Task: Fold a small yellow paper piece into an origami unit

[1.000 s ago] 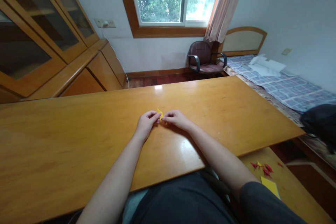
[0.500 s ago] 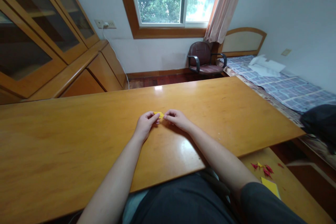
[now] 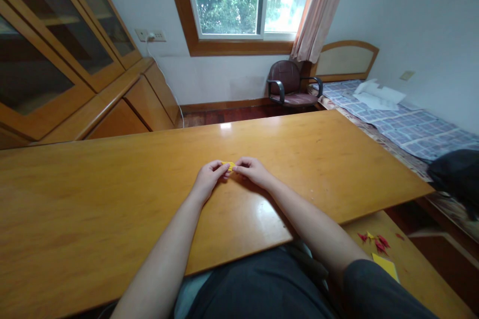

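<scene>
A small piece of folded yellow paper (image 3: 229,165) is pinched between my two hands, just above the wooden table (image 3: 123,184). My left hand (image 3: 208,179) grips its left side, thumb on top and fingers curled behind. On the other side, my right hand (image 3: 252,169) pinches the right end between thumb and fingertips. Much of the paper is covered by the fingers, so its exact folds are too small to make out.
Lower right, a side surface (image 3: 422,274) holds several small red folded-paper pieces (image 3: 381,244), a small yellow one (image 3: 370,235) and a yellow paper sheet (image 3: 385,265). Beyond the table stand an office chair (image 3: 288,82), a bed (image 3: 407,124) and a glass-door cabinet (image 3: 75,72).
My left hand and the yellow paper have shifted slightly to the right, and less of the paper shows. My right hand stays nearly in place, still pinching.
</scene>
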`<state>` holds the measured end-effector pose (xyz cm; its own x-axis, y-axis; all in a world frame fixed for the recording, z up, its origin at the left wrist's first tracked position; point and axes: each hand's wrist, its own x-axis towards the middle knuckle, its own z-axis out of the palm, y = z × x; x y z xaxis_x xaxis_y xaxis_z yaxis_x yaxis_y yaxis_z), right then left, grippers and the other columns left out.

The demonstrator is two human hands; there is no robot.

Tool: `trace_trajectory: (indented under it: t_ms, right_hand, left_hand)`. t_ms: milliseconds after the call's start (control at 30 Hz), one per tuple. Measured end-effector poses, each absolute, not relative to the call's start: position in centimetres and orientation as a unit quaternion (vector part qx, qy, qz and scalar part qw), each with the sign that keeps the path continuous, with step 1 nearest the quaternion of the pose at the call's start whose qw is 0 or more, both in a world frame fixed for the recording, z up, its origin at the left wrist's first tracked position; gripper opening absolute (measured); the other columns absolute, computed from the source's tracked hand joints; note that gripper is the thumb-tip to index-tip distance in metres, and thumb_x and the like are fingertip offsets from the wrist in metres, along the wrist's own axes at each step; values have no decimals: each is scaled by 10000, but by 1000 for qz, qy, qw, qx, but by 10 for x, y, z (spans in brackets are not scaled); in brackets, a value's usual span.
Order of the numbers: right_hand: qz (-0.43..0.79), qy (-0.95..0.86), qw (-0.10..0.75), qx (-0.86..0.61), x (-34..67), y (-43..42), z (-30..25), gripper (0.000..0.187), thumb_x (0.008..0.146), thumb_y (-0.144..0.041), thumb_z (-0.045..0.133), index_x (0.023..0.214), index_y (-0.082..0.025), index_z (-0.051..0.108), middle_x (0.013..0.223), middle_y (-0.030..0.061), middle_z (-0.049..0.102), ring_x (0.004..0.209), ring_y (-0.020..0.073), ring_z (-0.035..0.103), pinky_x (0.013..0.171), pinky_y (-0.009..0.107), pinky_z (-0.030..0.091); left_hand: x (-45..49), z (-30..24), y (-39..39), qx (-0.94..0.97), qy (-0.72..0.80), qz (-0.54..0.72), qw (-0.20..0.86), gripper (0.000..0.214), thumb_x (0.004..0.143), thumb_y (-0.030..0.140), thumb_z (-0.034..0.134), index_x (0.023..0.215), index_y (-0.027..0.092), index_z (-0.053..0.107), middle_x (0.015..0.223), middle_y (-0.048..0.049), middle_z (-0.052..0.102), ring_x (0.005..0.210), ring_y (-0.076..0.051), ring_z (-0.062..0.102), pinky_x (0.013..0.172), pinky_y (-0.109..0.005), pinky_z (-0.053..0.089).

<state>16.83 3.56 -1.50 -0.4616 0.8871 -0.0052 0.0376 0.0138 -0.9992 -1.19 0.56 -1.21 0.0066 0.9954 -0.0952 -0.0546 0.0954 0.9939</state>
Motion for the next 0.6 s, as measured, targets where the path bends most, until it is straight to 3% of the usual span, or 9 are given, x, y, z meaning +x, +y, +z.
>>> trace_trajectory:
  t_ms: [167,600]
  right_hand:
    - [604,-605,352,-380,169,35,-13,329,719,-455,695,766,-137,624,574,-42,540,523,90,461,510,221,331]
    - [627,-598,327,-377,170,34,-7,315,706,-432,705,754,-129,636,555,-41,548,518,86,459,509,220,320]
  left_hand:
    - [-14,-7,3,474,503,462,557,389,684,492,765,826,146,657,662,-15,648,565,-124,582,552,-242,475]
    - [-17,-8,2,452,498,460,580,312,647,400,792,732,129,662,651,-36,661,521,-110,557,498,-228,423]
